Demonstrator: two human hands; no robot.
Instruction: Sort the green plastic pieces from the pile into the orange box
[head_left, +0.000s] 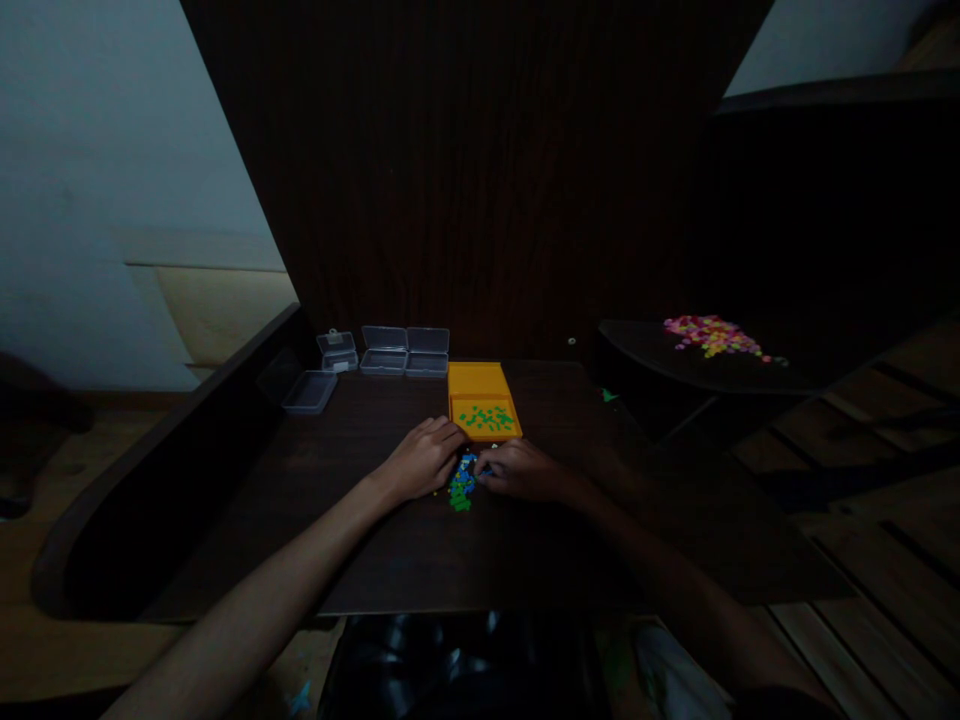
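Note:
A small pile of tiny blue, green and yellow pieces (461,482) lies on the dark wooden table between my hands. On its left, my left hand (426,460) rests with the fingers curled down, close to the box's front corner; its fingertips are mostly hidden. My right hand (519,470) reaches the pile from the right with bent, closed fingers, and what they hold is too small to tell. Just beyond the hands stands an opened yellow box (475,378), its lid folded back. Tiny green pieces (487,418) are scattered inside its near half.
Several clear plastic cases stand with raised lids at the back left, including a double case (405,360) and a low case (310,392). Pink and yellow pieces (712,335) are heaped on a side shelf (637,345). A raised side panel (172,470) borders the table's left.

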